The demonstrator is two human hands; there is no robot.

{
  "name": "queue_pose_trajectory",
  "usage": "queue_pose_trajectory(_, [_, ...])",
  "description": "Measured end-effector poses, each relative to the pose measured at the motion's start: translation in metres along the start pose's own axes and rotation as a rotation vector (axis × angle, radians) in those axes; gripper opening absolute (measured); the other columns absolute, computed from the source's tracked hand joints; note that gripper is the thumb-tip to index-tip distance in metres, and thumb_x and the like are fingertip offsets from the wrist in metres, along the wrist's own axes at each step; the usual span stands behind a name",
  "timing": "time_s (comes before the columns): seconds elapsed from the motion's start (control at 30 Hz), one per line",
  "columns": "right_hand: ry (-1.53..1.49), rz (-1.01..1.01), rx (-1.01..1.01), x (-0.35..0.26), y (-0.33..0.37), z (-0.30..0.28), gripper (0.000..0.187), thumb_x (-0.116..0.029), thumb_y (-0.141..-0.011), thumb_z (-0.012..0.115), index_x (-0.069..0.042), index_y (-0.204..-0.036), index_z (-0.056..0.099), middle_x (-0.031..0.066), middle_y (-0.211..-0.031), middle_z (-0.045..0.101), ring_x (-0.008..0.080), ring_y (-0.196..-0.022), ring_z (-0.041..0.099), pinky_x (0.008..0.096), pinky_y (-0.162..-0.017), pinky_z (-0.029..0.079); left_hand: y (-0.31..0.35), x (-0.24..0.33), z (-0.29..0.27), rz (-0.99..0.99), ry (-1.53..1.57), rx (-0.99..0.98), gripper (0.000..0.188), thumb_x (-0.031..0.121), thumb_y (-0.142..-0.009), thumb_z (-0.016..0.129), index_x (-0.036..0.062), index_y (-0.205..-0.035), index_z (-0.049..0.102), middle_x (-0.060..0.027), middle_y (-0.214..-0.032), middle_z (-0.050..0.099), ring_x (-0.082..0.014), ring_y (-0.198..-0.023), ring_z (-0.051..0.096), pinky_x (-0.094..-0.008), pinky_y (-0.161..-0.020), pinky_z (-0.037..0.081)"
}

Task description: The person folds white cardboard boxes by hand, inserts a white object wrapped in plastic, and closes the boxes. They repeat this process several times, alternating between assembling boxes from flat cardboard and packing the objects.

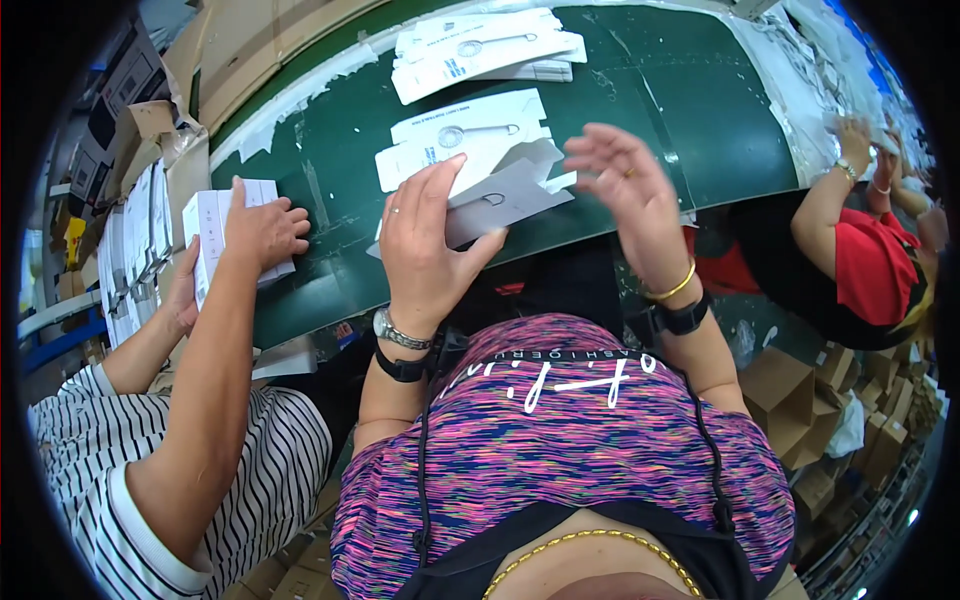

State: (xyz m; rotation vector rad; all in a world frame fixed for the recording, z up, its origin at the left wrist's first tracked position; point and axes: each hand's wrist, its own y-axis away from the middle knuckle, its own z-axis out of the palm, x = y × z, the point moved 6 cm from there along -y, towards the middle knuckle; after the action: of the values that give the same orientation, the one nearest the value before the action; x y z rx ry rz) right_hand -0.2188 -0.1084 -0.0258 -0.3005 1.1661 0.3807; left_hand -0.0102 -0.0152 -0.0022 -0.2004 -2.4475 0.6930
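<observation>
The left hand's (425, 250) thumb and fingers spread wide around a pale folding carton (520, 208), gripping its left part above the green worktable (670, 95). At the carton's two o'clock, the right hand (635, 195) is raised, fingers loosely extended, holding nothing. A flat printed carton (490, 110) lies at eleven o'clock, a carton stack (490, 45) at twelve; at nine, a co-worker's hand (265, 238) rests on a white box (211, 230).

Got a striped-shirt coworker (262, 445) right beside me on the left, someone in red (872, 265) further off to my right, and a messy heap of brown cardboard boxes (778, 392) down that side too.
</observation>
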Motion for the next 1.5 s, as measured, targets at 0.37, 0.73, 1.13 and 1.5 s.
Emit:
queue_pose_trajectory(0.37, [0.229,-0.041,-0.182,0.030,0.020,0.037,0.050,0.000,-0.093,0.077,0.002,-0.138,0.056,0.0113,-0.134,0.064,0.0189,-0.121,0.063,0.0344,-0.100,0.054,-0.016,0.017,-0.014,-0.019,0.294,-0.015,0.081,0.024,-0.069,0.092,0.0031,-0.137,0.055,-0.0160,-0.133,0.065,-0.0338,-0.117,0.062,-0.0435,-0.101,0.047])
queue_pose_trajectory(0.73, [0.411,-0.283,-0.180,0.027,0.022,0.051,0.044,-0.006,-0.090,0.079,0.000,-0.131,0.064,0.0128,-0.131,0.066,0.0246,-0.110,0.069,0.0336,-0.093,0.057,-0.010,0.020,-0.003,-0.192,0.380,0.146,0.047,0.022,-0.080,0.088,0.0057,-0.113,0.059,-0.0104,-0.120,0.073,-0.0268,-0.105,0.065,-0.0387,-0.095,0.043])
queue_pose_trajectory(1.13, [0.057,-0.014,-0.321,0.028,0.021,0.049,0.044,-0.003,-0.098,0.070,0.001,-0.139,0.058,0.0085,-0.136,0.061,0.0171,-0.112,0.067,0.0332,-0.097,0.057,-0.014,0.022,-0.009,-0.144,0.442,0.251,0.018,0.003,-0.092,0.064,0.0064,-0.109,0.066,-0.0067,-0.110,0.075,-0.0234,-0.097,0.064,-0.0368,-0.092,0.042])
queue_pose_trajectory(1.5, [-0.096,0.133,-0.214,0.030,0.009,0.050,0.005,-0.006,-0.103,0.059,-0.003,-0.106,0.061,0.0042,-0.111,0.062,0.0100,-0.080,0.065,0.0254,-0.059,0.057,-0.021,0.048,-0.001,0.016,0.125,0.094,0.029,0.001,-0.088,0.068,0.0058,-0.117,0.067,-0.0102,-0.115,0.072,-0.0300,-0.103,0.064,-0.0423,-0.094,0.045])
